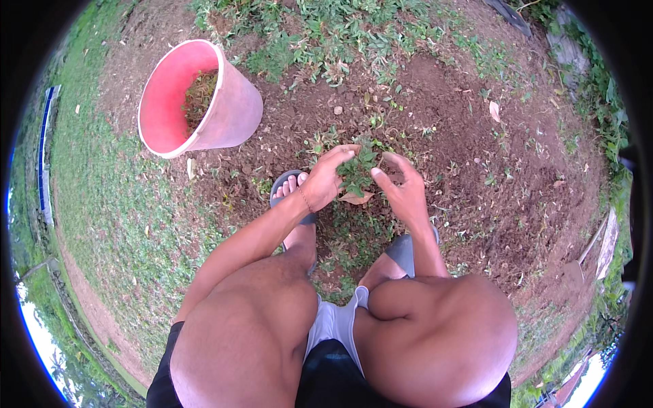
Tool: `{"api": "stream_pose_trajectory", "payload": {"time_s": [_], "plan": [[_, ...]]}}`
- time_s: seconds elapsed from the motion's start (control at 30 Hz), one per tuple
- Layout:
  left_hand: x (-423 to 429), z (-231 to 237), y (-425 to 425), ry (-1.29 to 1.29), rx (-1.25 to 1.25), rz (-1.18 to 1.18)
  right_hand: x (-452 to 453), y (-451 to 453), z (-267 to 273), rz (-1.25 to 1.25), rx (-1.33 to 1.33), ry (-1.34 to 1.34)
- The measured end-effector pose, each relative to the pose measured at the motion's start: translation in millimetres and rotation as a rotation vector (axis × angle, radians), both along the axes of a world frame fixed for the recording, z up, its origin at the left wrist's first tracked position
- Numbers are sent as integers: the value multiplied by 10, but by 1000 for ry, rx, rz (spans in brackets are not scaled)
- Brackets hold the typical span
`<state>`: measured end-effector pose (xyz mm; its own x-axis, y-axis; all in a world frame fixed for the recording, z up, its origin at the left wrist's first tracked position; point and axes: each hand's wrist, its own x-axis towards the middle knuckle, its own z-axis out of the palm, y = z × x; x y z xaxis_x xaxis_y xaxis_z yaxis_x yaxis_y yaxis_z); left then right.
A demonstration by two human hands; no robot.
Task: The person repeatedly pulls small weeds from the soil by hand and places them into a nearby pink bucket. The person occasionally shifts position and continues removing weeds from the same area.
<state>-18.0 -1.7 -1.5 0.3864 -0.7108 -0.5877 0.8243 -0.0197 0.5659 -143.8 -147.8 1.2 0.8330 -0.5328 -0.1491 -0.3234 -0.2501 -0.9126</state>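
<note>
A small bunch of leafy green weeds [361, 166] is between my two hands, just above the bare soil in front of my feet. My left hand [326, 178] curls around its left side, with some fingers hidden behind the leaves. On the right, my right hand [405, 186] is held with thumb and fingers apart, close to the leaves and with nothing visible in its grasp. Under the bunch lies a dry brown leaf [357, 198].
A red-lined plastic bucket [245, 109] stands tilted at the upper left, with pulled plants [200, 99] inside. Low weeds [352, 35] cover the ground ahead. Sandals [403, 252] are on my feet. A long-handled tool [576, 268], possibly a shovel, lies at the far right.
</note>
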Motion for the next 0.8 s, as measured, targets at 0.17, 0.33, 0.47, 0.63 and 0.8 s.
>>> {"api": "stream_pose_trajectory", "payload": {"time_s": [0.17,0.33,0.47,0.63,0.8], "plan": [[35,62,-47,-270,99,-313,-18,84,-113,-112,513,-8],[-7,16,-89,-256,23,-223,-91,-54,-134,-238,679,-119],[-14,-77,-82,-407,106,-267,-136,-105,-79,-283,758,-54],[-20,-136,-59,-482,57,-273,-150,-181,4,-188,686,86],[-55,-83,-97,-303,184,-104,-186,-308,135,-307,469,-54]]}}
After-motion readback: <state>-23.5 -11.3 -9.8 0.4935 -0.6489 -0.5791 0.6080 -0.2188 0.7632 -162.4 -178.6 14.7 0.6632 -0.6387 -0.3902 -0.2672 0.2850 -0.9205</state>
